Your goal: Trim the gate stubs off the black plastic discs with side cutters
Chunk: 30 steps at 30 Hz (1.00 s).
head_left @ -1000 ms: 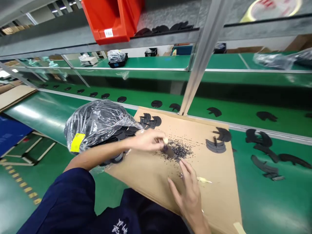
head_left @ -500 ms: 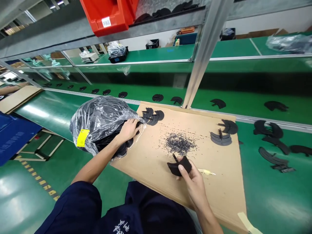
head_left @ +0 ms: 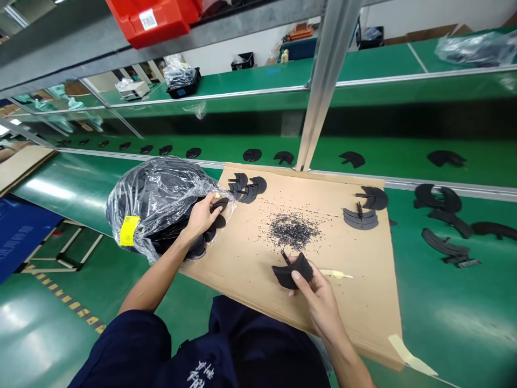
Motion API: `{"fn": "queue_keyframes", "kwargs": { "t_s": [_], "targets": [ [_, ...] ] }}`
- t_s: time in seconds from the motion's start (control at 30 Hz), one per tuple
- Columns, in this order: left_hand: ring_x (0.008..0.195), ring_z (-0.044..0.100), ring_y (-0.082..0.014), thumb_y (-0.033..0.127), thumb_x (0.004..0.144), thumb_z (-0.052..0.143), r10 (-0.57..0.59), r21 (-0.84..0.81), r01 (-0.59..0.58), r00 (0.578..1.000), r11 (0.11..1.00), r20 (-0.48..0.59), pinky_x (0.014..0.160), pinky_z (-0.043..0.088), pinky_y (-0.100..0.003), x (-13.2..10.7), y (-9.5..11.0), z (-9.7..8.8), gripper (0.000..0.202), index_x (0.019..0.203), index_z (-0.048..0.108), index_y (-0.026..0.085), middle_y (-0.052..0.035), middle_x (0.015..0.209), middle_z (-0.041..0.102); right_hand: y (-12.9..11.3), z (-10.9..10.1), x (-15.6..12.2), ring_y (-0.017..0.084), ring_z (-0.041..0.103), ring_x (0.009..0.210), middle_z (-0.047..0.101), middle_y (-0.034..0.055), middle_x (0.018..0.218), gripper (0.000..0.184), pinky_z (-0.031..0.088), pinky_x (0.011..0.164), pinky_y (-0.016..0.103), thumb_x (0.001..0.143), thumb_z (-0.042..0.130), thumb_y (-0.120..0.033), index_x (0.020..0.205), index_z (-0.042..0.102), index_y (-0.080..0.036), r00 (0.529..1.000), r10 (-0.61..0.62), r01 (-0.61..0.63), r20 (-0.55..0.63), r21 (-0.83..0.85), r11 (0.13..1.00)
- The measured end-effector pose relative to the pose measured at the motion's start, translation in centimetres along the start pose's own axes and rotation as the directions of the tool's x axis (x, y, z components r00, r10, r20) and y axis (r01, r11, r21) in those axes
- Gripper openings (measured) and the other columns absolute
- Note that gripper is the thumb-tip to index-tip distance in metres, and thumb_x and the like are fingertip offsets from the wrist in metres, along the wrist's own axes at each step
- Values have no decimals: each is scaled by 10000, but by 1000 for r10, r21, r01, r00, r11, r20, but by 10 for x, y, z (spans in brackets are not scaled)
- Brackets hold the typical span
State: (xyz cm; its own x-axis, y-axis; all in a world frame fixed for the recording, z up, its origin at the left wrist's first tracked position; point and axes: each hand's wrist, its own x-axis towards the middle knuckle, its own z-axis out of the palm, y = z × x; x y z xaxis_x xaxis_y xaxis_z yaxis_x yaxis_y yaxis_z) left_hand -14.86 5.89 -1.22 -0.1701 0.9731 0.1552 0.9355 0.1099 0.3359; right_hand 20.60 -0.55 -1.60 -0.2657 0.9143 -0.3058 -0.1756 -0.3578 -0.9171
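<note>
1. Gripping disc (head_left: 220, 205) w/ L hand (head_left: 202, 215) at bag (head_left: 153, 199) mouth, just off cardboard's (head_left: 363, 302) left edge
2. Pinching part (head_left: 293, 269) btwn R hand (head_left: 319, 302) thumb & fingers, over cardboard's near half
3. Mid-cardboard, just beyond part: heap of chips (head_left: 293, 230)

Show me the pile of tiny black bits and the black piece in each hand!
Pile of tiny black bits (head_left: 293, 230): head view, middle of the heap.
Left-hand black piece (head_left: 221, 205): head view, rounded edge by the thumb.
Right-hand black piece (head_left: 286, 272): head view, curved middle beside the thumb.
</note>
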Motion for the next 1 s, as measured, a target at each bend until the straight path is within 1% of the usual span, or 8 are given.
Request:
{"fn": "queue_keyframes", "kwargs": {
  "t_s": [0.13,0.3,0.47,0.67,0.77,0.83,0.93,1.0],
  "targets": [
    [796,718,-246,346,960,525,-23,-80,19,999,997,-48,746,526,-311,-4,-4,-4,255,1115,648,186,-65,880,757,3,1,-2,195,620,711,656,28,761,521,550,565,291,825,791,-599,1166,728,-210,999,33,-33,34,-2,999],
    [950,690,-263,389,918,556,-8,-184,-19,989,983,-144,911,532,-374,-4,-3,-13,275,977,716,173,-109,981,748,4,0,-3,170,618,623,670,9,732,516,551,573,299,834,789,-593,1169,708,-209,997,60,-61,39,14,998],
    [699,642,-165,485,934,562,-73,-382,1,982,924,-175,658,540,-272,-8,12,-14,370,1012,697,149,-57,836,708,3,2,-1,139,622,571,708,10,809,502,543,554,283,818,808,-586,1131,700,-208,995,70,-72,75,33,997],
    [600,601,-106,495,862,706,-157,-723,29,982,690,-110,486,425,-177,-28,51,-11,341,954,604,184,-4,795,676,2,9,-1,155,644,552,692,-10,668,533,552,565,281,828,787,-618,1131,668,-197,986,87,-94,141,41,995],
    [604,555,-93,358,915,704,75,-587,-206,968,783,-239,567,442,-199,-54,81,-11,191,924,607,194,26,738,617,1,15,-3,169,667,574,707,-3,703,552,565,581,296,820,783,-634,1143,665,-203,988,97,-101,119,30,994],
    [620,536,-100,247,927,704,341,-398,-446,888,801,-310,610,434,-226,-70,102,-9,86,940,631,204,28,727,610,0,18,-3,175,673,589,709,-3,730,545,575,593,309,814,783,-640,1138,664,-219,990,97,-101,101,38,994],
    [717,578,-145,223,973,651,629,-205,-673,739,711,-241,671,438,-286,-85,128,-1,65,1037,650,216,-24,845,687,-2,22,-2,174,662,610,696,-3,765,505,594,618,325,804,791,-640,1091,675,-240,992,84,-89,90,55,995],
    [785,592,-181,355,1007,625,678,-195,-694,719,693,-149,702,449,-317,-87,136,6,173,1099,659,213,-66,931,699,-2,22,-2,169,654,643,693,4,822,505,608,640,327,793,796,-648,1074,689,-242,996,59,-62,61,42,997]
  ]
}}
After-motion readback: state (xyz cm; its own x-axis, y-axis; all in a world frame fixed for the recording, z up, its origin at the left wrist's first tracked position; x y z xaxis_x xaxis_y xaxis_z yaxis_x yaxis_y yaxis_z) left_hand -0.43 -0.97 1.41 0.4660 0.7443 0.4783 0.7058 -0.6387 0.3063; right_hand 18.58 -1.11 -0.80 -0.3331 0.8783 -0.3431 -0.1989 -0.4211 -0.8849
